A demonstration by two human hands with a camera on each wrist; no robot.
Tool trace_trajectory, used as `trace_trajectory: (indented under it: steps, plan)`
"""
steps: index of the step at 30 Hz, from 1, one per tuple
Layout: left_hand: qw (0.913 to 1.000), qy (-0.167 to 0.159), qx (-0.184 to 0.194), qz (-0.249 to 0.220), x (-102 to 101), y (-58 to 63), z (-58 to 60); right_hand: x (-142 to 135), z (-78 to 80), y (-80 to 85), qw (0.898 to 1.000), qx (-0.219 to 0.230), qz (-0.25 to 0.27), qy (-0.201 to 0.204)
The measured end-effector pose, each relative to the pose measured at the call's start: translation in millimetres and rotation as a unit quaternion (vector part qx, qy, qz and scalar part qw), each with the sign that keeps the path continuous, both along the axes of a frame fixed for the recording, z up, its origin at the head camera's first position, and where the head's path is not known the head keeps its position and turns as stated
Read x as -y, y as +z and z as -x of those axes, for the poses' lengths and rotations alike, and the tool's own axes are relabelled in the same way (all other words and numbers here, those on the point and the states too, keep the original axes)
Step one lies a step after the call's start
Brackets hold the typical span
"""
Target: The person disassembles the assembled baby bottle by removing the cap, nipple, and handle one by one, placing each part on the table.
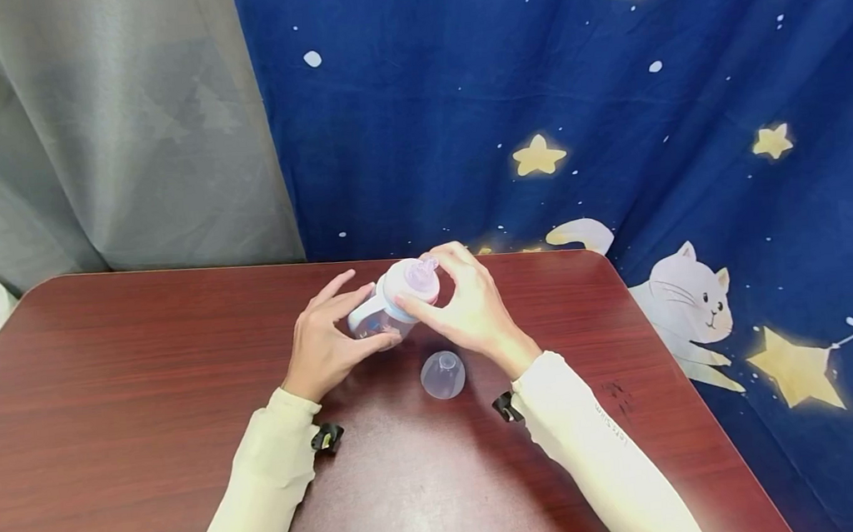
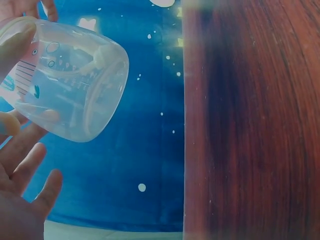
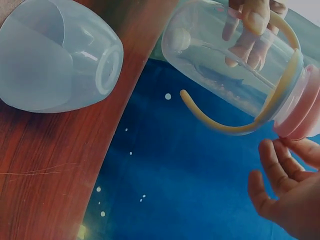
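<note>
A clear baby bottle point(image 1: 384, 326) is held tilted above the table, its pink-rimmed collar point(image 3: 300, 107) and soft teat point(image 1: 421, 275) toward the right. My left hand point(image 1: 319, 337) grips the bottle's body between thumb and fingers. My right hand point(image 1: 475, 304) pinches the collar with the thumb on the near side and fingers on the far side. Two curved handles point(image 3: 220, 127) stick out below the collar. Inside, a straw with a weighted end shows in the right wrist view. A translucent dome cap point(image 1: 443, 377) stands on the table below the hands.
The reddish-brown wooden table point(image 1: 145, 422) reaches its far edge just past the hands. Behind it hang a grey curtain point(image 1: 146, 138) and a blue curtain point(image 1: 415, 116) with stars and a white cat. Black wrist straps point(image 1: 327, 437) sit over the pale sleeves.
</note>
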State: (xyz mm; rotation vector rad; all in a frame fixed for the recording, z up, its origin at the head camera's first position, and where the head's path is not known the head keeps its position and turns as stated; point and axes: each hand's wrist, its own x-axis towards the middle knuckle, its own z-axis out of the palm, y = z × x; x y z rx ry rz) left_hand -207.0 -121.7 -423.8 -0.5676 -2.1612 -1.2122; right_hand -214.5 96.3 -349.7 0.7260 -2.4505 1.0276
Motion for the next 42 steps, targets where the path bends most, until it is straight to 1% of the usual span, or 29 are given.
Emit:
trace_trajectory:
  steps: [9, 12, 15, 17, 18, 21, 24, 27, 32, 35, 37, 42]
  plan:
    - [0.9996, -0.018, 0.016, -0.017, 0.1, -2.4, 0.3, -2.0, 3.0, 0.0, 0.998, -0.002, 0.011, 0.065]
    - [0.9993, -0.024, 0.017, -0.021, 0.1, -2.3, 0.3, -2.8, 3.3, 0.2, 0.997, -0.004, 0.007, 0.078]
    - [0.9992, -0.028, 0.017, -0.024, 0.0, -2.1, 0.2, -3.1, 2.9, 0.3, 0.997, -0.001, 0.0, 0.083]
    - [0.9991, -0.028, 0.018, -0.025, -0.1, -2.2, 0.2, -2.9, 2.5, 0.6, 0.997, -0.006, -0.007, 0.074]
    - [0.9991, -0.028, 0.019, -0.025, -0.1, -2.2, 0.2, -2.5, 1.7, 0.9, 0.998, -0.006, -0.01, 0.063]
    - [0.999, -0.028, 0.023, -0.026, -0.6, -1.9, -0.3, -1.5, -0.4, 1.1, 1.0, -0.014, -0.02, 0.012]
    - [0.9991, -0.024, 0.026, -0.022, -1.4, -1.4, -1.3, -0.2, -2.8, 0.7, 0.999, -0.015, -0.023, -0.036]
    - [0.9994, -0.016, 0.028, -0.016, -1.6, -1.5, -1.7, 0.5, -3.8, 0.0, 0.998, -0.025, -0.023, -0.059]
    - [0.9994, -0.009, 0.031, -0.013, -0.8, -1.5, -1.4, 2.1, -5.4, 0.9, 0.995, -0.043, -0.014, -0.085]
    - [0.9994, -0.007, 0.03, -0.012, -0.2, -1.9, -1.1, 3.2, -6.5, 2.6, 0.995, -0.04, -0.013, -0.085]
    - [0.9995, -0.004, 0.03, -0.01, 0.1, -2.2, -1.3, 3.1, -6.7, 3.9, 0.996, -0.036, -0.015, -0.076]
    - [0.9996, 0.004, 0.028, -0.006, 0.5, -1.8, -3.2, -1.3, -4.3, 6.2, 1.0, -0.023, -0.008, -0.017]
